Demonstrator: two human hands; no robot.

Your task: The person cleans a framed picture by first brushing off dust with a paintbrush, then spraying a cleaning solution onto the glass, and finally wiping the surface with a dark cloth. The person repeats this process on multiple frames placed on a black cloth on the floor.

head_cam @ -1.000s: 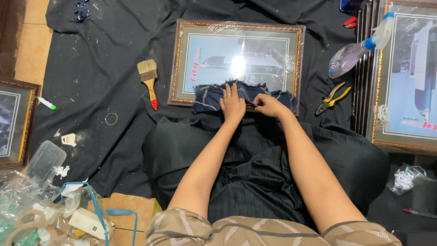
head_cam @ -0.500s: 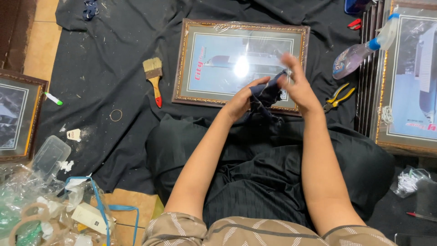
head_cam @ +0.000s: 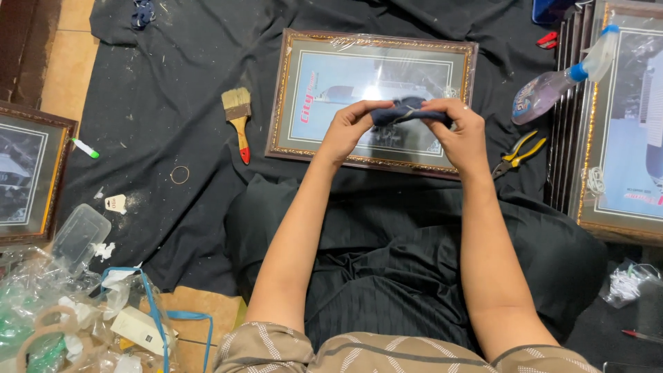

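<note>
Your left hand [head_cam: 345, 131] and right hand [head_cam: 459, 131] both pinch the dark blue cloth [head_cam: 404, 110] above the framed picture [head_cam: 373, 97]; it looks soft and light, so hold its ends.

A dark blue cloth [head_cam: 406, 110], bunched into a small wad, is held between the fingers of both hands, left hand [head_cam: 349, 131] at its left end, right hand [head_cam: 461, 135] at its right; it hangs in the air above the lower middle of a picture frame [head_cam: 304, 150]; the frame, gold-edged and wrapped in clear film, lies flat on black fabric on the floor.
</note>
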